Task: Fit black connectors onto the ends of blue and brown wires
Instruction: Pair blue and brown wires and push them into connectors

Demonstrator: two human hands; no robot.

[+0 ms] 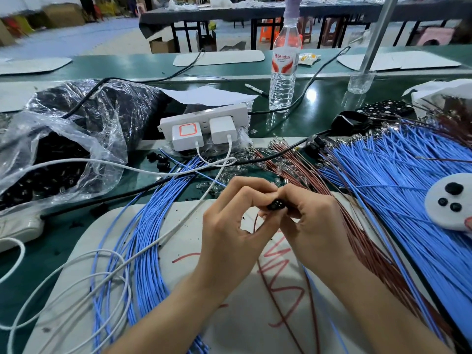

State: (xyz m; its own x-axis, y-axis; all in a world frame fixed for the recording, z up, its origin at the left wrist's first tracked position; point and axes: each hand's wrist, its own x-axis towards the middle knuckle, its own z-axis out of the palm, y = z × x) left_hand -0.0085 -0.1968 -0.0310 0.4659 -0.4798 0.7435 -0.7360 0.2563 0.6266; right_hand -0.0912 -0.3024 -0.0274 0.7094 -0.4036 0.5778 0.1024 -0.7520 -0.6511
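Note:
A small black connector (276, 206) sits between the fingertips of both hands above the white mat (184, 241). My left hand (229, 231) pinches it from the left and my right hand (309, 221) grips it from the right. A brown wire (274, 297) hangs down from the hands across the mat. A bundle of blue wires (143, 256) curves over the mat on the left. Brown wires (357, 226) and a wide fan of blue wires (398, 190) lie to the right. A clear bag of black connectors (58, 159) lies at the left.
A white power strip (204, 123) with two chargers stands behind the hands, its white cables (84, 279) looping over the mat. A water bottle (284, 70) stands further back. A white dish (452, 200) holding three black connectors rests on the blue wires at right. A black cable crosses the green table.

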